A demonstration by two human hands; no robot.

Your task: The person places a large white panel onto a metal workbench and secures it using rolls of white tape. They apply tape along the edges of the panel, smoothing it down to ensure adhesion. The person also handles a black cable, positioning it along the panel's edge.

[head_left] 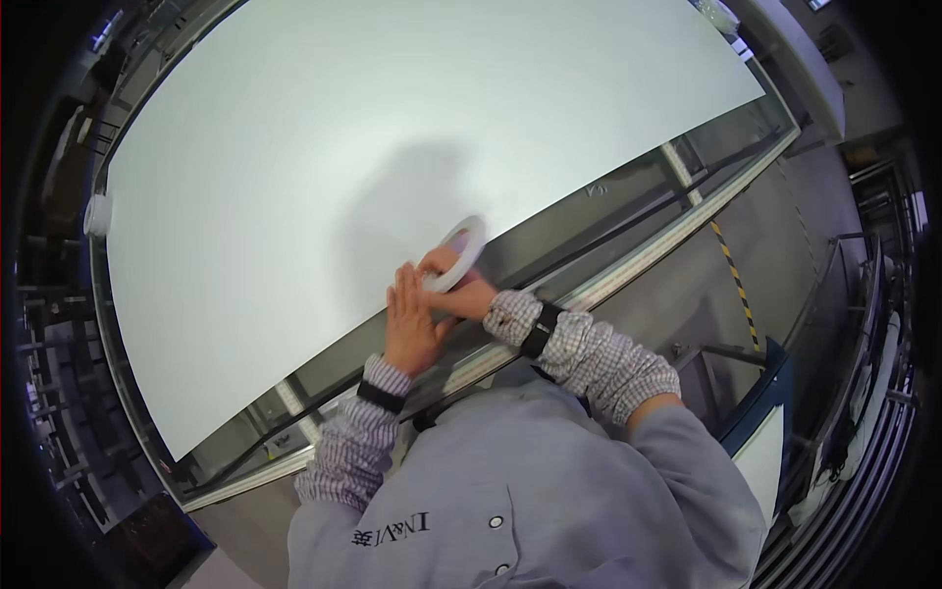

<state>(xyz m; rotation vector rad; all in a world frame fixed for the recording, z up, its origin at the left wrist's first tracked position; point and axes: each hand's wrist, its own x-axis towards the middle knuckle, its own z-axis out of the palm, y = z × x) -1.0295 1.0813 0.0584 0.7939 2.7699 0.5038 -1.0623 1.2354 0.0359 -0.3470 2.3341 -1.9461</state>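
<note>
On my feed I count two hands, one left (410,326) and one right (471,296). I get one white ring (475,245), one large white sheet (265,196) and one surface (589,236). I tally two checked sleeves (343,447), two black wristbands (380,396), two visible round buttons (496,522) and one black-and-yellow striped line (736,285).

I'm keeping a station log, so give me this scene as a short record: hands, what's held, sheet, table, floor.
Left hand: fingers extended, over the near edge of the sheet
Right hand: gripping a white ring
Sheet: large, white, lying on the table
Table: pale rail along near side
Floor: gray, with yellow-and-black striped line
</note>
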